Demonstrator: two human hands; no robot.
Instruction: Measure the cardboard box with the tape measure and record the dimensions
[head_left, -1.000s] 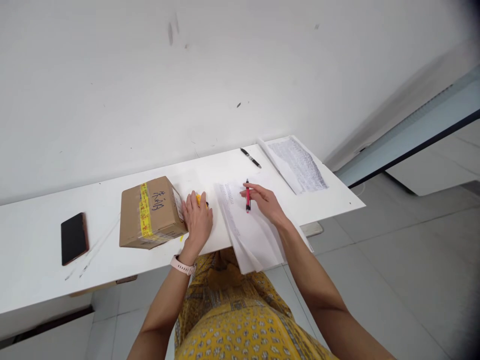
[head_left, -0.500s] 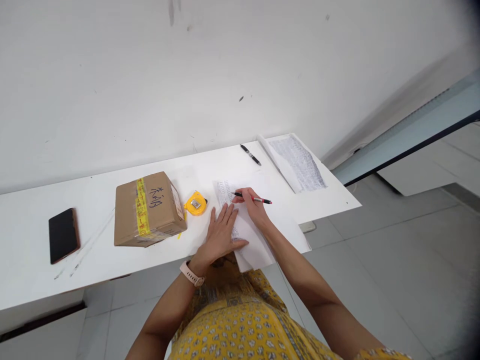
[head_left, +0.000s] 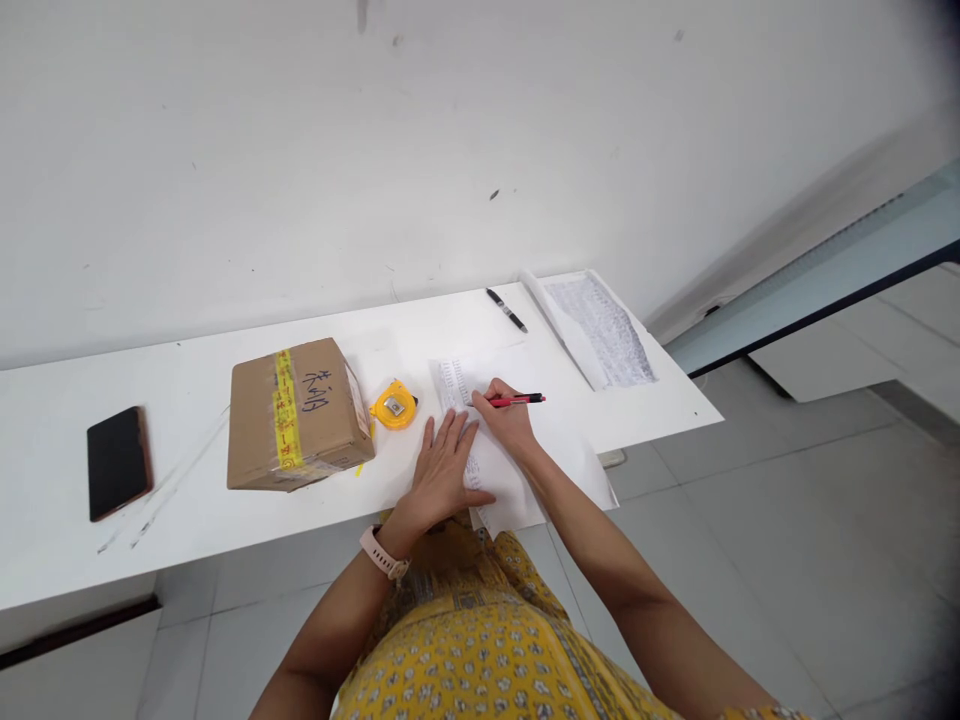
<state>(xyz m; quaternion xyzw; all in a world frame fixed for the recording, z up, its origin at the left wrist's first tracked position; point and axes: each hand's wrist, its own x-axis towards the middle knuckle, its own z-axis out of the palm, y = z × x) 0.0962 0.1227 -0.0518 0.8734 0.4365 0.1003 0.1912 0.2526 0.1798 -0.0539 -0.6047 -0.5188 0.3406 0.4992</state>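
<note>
A red and black pen [head_left: 517, 400] is gripped in my right hand [head_left: 504, 418], its tip at the written part of a white sheet of paper [head_left: 555, 465]. Rows of small handwriting run along the sheet's left side. My left hand [head_left: 444, 468] lies flat on the paper with its fingers spread, covering some of the writing. Just left of the paper sits a yellow tape measure [head_left: 395, 405]. Beside it stands a closed cardboard box [head_left: 300, 415] with yellow printed tape and dark handwriting on top.
A black phone [head_left: 118, 463] lies at the left on the white table [head_left: 187, 520]. Toward the wall lies a black pen [head_left: 507, 310]. Densely written sheets [head_left: 600, 330] rest near the table's right end. A wall [head_left: 300, 150] rises behind the table.
The pen in my right hand has tilted, and its tip has shifted slightly down the page. My left hand stays flat on the paper. The camera view has turned slightly.
</note>
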